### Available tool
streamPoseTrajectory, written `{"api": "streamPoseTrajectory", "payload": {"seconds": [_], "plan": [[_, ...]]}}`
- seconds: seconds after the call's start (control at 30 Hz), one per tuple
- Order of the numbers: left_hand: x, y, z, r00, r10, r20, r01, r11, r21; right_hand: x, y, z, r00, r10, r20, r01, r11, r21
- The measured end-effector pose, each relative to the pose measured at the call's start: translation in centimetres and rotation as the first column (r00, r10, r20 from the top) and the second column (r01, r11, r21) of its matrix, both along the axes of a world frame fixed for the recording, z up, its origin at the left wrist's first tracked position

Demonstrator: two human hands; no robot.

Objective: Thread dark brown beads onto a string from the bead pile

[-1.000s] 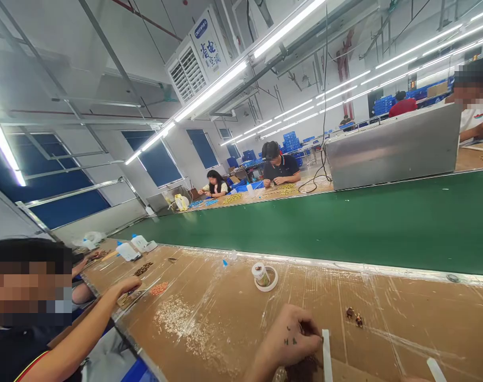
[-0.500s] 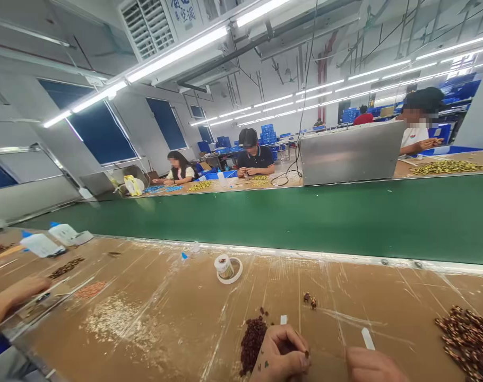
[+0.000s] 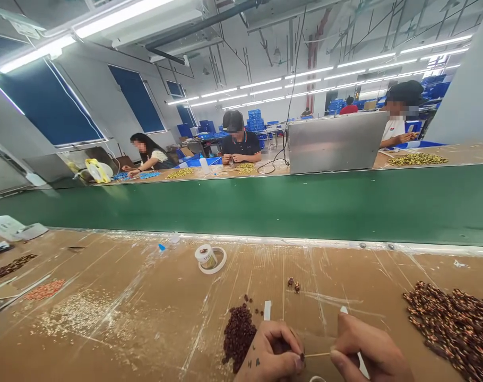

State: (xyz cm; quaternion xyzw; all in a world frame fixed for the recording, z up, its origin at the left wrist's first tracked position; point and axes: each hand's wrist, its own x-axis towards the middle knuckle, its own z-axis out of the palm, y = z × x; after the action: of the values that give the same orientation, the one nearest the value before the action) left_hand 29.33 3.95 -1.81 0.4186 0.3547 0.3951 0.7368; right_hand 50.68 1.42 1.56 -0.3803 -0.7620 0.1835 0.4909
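Observation:
My left hand [image 3: 270, 353] is at the bottom edge, fingers pinched on a small dark bead at its fingertips. My right hand [image 3: 367, 353] is just right of it, pinched on a thin pale stick [image 3: 318, 354] that runs across to the bead. A heap of small dark red beads [image 3: 237, 334] lies against my left hand. A larger pile of dark and gold pieces [image 3: 454, 323] spreads at the right. Two white strips [image 3: 267, 310] lie beyond my hands on the brown worktop [image 3: 154, 318].
A small white pot on a tape ring [image 3: 208, 258] stands mid-table, with two loose beads [image 3: 293, 285] nearby. Pale grains [image 3: 78, 318] and orange bits [image 3: 44, 289] lie at the left. A green conveyor belt [image 3: 289, 204] runs behind; people work at the far bench beside a metal box [image 3: 335, 142].
The view swung right and down; the neighbour at the left left the picture. My right hand came up into view and both hands now meet on the thin stick.

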Motion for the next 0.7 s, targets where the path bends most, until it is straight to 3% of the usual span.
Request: {"api": "streamPoseTrajectory", "payload": {"seconds": [0.53, 0.7], "plan": [[0.1, -0.3, 1.7, 1.000, 0.020, -0.002, -0.020, 0.999, -0.034, -0.3, 0.5, 0.8, 0.999, 0.012, 0.050, -0.017, 0.995, 0.098], [0.0, -0.3, 1.2, 1.000, -0.001, -0.009, 0.000, 0.998, -0.058, -0.4, 0.2, 1.1, 0.999, 0.014, 0.043, -0.018, 0.993, 0.113]]}}
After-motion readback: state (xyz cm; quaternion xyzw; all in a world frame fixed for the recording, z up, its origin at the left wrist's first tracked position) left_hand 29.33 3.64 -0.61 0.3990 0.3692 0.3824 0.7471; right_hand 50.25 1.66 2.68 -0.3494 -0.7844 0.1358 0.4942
